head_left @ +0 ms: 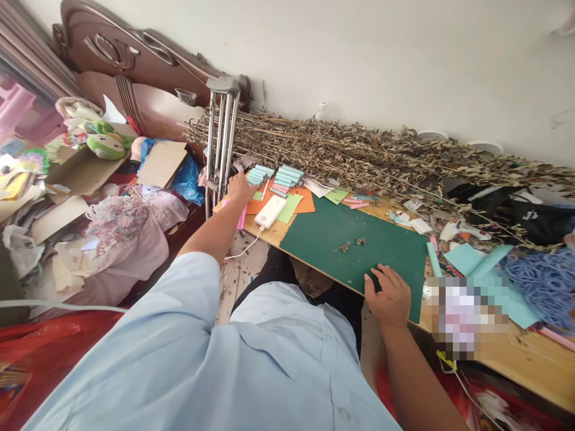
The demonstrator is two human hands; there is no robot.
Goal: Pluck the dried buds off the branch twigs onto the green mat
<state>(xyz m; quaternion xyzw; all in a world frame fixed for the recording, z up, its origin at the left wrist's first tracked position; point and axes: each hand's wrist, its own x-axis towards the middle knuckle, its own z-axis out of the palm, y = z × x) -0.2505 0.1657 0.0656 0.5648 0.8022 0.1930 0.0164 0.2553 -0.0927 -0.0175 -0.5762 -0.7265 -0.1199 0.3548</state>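
My left hand (pixel 241 188) reaches to the table's far left end, beside a pair of metal crutches (pixel 220 131). Its fingers look slightly apart and bent downward, with nothing visible in them. Just right of it are small light-blue paper rolls (pixel 287 175) on orange paper (pixel 306 201). A white power bank (pixel 271 212) with a cable lies near that hand. My right hand (pixel 390 293) rests on the front edge of a dark green cutting mat (pixel 327 233), thumb and fingers apart, holding nothing. Crumbs of dried plant (pixel 344 247) lie on the mat.
Dried plant stalks (pixel 336 143) are heaped along the wall. Blue yarn (pixel 543 281), turquoise paper (pixel 498 293) and a glue gun (pixel 462 230) lie at the right. Left of the table, a bed holds boxes, fabric (pixel 157 209) and a green plush toy (pixel 106 142).
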